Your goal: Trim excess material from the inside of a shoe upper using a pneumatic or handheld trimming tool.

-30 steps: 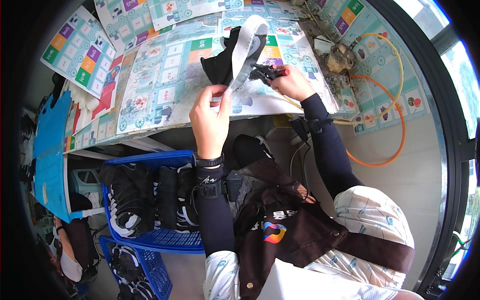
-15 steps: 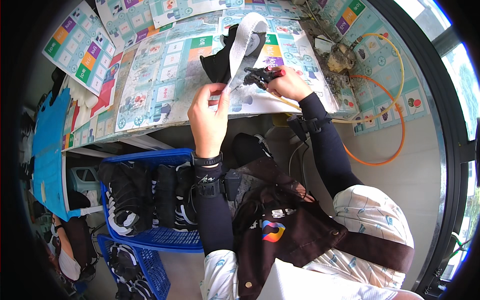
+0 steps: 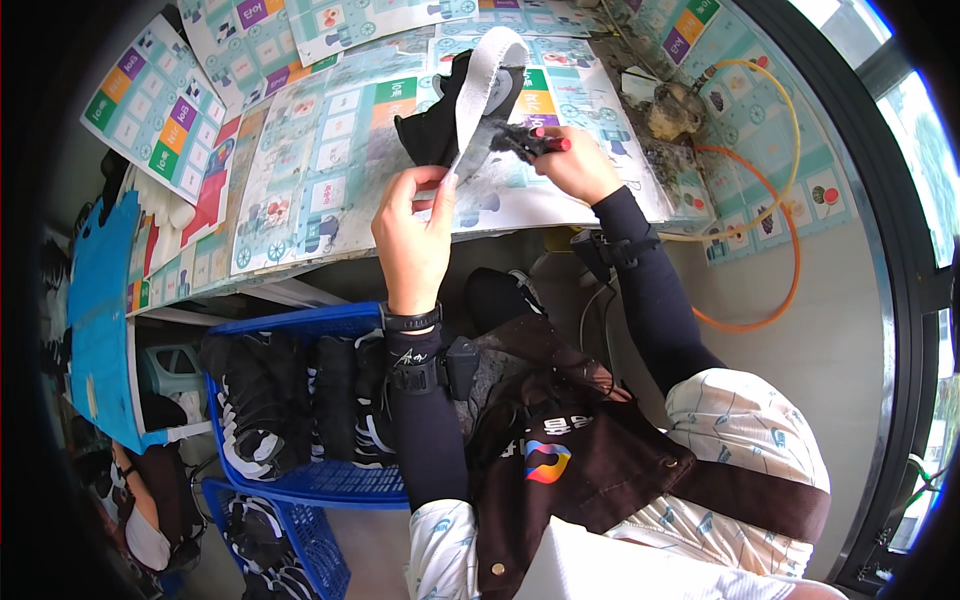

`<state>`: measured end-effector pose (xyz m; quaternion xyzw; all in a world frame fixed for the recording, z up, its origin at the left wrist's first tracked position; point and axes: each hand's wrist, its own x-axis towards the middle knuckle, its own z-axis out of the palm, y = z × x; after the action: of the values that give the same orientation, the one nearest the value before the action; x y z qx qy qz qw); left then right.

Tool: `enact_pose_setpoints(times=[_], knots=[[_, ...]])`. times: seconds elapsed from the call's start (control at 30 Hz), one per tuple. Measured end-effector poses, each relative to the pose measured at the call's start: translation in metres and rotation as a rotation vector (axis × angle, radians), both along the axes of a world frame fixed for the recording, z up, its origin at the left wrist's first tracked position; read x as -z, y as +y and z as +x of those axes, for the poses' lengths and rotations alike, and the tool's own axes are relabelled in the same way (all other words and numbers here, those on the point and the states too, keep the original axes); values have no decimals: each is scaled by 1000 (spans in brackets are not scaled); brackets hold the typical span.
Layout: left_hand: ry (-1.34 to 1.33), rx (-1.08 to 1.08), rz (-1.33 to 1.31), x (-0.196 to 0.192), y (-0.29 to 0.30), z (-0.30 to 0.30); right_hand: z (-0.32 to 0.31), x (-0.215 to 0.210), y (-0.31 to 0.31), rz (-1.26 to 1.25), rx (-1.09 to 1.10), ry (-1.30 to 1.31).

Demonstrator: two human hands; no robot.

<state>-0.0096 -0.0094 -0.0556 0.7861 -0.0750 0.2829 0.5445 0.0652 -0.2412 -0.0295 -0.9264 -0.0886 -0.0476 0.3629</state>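
Shoe [image 3: 440, 125], black with pale sole, is held over the table [image 3: 330, 190], pinched by left hand [image 3: 412, 235]; a red-handled brush [image 3: 530, 142] is clamped in right hand [image 3: 575, 170]. Brushing seems underway, unfinished.

Your left hand [image 3: 412, 235] covers the lower end of the grey sole [image 3: 478, 95], so you cannot tell how far the strip runs under your fingers. The sole itself hides much of the black shoe [image 3: 432, 125] behind it. Your right hand [image 3: 572, 165] closes over most of the red-tipped tool [image 3: 528, 140]; its working end is too dark and small to make out. The shoes in the blue basket [image 3: 330, 480] blur into one black mass, and your left forearm cuts across them. A lower basket [image 3: 300, 550] runs off the bottom edge. The lump [image 3: 672, 112] by the orange hose [image 3: 770, 250] is too small to tell.
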Motion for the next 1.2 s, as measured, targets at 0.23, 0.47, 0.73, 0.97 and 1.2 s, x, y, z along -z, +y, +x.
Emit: enact_pose_setpoints(times=[0.23, 0.47, 0.73, 0.97, 1.2], knots=[[-7, 1, -12, -1, 2, -1, 0, -1, 2, 22, 10, -41], [2, 3, -11, -2, 0, -1, 6, 12, 5, 38, 3, -116], [-13, 8, -3, -1, 0, 2, -2, 8, -7, -30, 56, -200], [-6, 18, 13, -3, -3, 1, 1, 13, -10, -20, 15, -148], [44, 46, -46, -4, -3, -10, -9, 13, -6, 15, -93, -35]])
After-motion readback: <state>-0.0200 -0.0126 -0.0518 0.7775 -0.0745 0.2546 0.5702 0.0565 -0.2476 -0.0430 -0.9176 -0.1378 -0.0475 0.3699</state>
